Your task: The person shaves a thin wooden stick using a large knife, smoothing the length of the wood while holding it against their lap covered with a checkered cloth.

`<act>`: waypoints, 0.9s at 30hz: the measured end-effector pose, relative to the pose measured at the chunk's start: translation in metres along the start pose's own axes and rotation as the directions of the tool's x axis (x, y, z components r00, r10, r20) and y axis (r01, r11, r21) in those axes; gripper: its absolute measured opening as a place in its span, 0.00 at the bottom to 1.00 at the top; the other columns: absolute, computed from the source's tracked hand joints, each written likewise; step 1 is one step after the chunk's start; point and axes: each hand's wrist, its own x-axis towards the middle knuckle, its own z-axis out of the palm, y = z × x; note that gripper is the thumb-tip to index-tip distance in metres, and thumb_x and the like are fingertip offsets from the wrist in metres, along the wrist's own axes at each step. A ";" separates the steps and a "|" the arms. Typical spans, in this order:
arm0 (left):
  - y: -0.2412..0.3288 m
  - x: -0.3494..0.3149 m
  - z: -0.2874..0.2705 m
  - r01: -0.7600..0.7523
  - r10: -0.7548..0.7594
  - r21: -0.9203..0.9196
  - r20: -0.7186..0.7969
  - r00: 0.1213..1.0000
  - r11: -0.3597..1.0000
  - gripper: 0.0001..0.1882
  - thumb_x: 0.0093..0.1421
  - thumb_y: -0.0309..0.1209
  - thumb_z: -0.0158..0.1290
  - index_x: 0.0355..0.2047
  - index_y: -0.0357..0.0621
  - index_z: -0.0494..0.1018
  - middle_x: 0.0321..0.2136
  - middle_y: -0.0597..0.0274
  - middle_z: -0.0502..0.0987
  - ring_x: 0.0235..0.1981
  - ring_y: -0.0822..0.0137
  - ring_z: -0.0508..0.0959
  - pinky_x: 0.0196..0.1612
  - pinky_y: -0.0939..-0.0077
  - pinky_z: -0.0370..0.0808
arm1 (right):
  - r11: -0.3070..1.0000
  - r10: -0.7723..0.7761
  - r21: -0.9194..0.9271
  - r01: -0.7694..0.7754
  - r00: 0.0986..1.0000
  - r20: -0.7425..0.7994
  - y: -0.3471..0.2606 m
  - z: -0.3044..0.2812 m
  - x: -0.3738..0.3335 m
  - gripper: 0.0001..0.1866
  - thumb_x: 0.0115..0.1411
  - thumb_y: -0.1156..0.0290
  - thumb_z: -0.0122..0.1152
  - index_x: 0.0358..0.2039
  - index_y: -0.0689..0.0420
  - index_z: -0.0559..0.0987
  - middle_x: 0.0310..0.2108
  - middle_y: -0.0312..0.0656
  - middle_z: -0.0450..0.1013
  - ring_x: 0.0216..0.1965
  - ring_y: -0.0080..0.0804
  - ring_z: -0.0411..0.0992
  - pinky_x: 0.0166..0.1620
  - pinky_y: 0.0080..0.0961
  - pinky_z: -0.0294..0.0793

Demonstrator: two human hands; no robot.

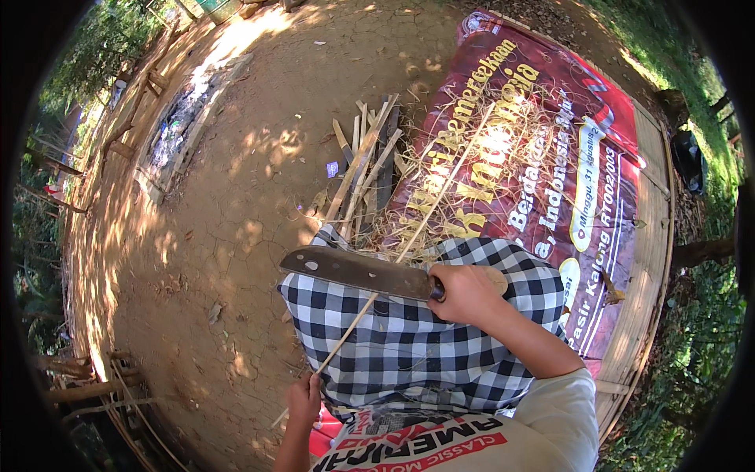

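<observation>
Diagonally, stick [346, 332] through left hand [303, 398]

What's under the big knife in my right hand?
A thin pale strip passes beneath the knife, showing on both sides of it, with checked cloth below. The knife covers the stretches directly behind it, so any contact there can't be seen.
</observation>
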 end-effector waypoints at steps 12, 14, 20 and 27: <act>-0.022 -0.005 0.030 -0.082 0.109 0.133 -0.207 0.972 0.988 0.17 0.63 0.38 0.48 0.21 0.40 0.73 0.13 0.47 0.69 0.16 0.44 0.72 0.20 0.57 0.64 | 0.902 -0.205 -0.411 0.135 0.970 -0.131 0.055 0.023 0.032 0.15 0.35 0.70 0.68 0.23 0.55 0.71 0.21 0.41 0.71 0.25 0.40 0.74 0.31 0.34 0.75; -0.021 -0.007 0.027 -0.072 0.095 0.112 -0.210 0.973 0.991 0.18 0.63 0.39 0.48 0.20 0.40 0.72 0.13 0.47 0.69 0.16 0.44 0.72 0.20 0.57 0.64 | 0.900 -0.116 -0.436 0.018 0.973 -0.200 0.069 0.017 0.040 0.14 0.37 0.69 0.67 0.23 0.56 0.72 0.21 0.43 0.72 0.25 0.41 0.74 0.31 0.35 0.75; -0.023 -0.003 0.024 -0.083 0.121 0.175 -0.222 0.967 0.981 0.21 0.63 0.47 0.49 0.22 0.44 0.74 0.13 0.48 0.70 0.16 0.45 0.73 0.19 0.58 0.66 | 0.837 0.266 -0.371 -0.402 0.892 -0.366 0.132 -0.037 0.054 0.13 0.44 0.67 0.65 0.30 0.59 0.77 0.24 0.49 0.76 0.29 0.47 0.77 0.34 0.39 0.77; -0.024 -0.007 0.022 -0.067 0.115 0.218 -0.215 0.970 0.974 0.20 0.62 0.45 0.50 0.22 0.43 0.73 0.14 0.48 0.71 0.17 0.45 0.72 0.20 0.56 0.65 | 0.894 0.201 -0.336 -0.295 0.937 -0.286 0.108 -0.015 0.047 0.11 0.45 0.69 0.62 0.29 0.61 0.76 0.24 0.49 0.76 0.28 0.47 0.77 0.35 0.38 0.78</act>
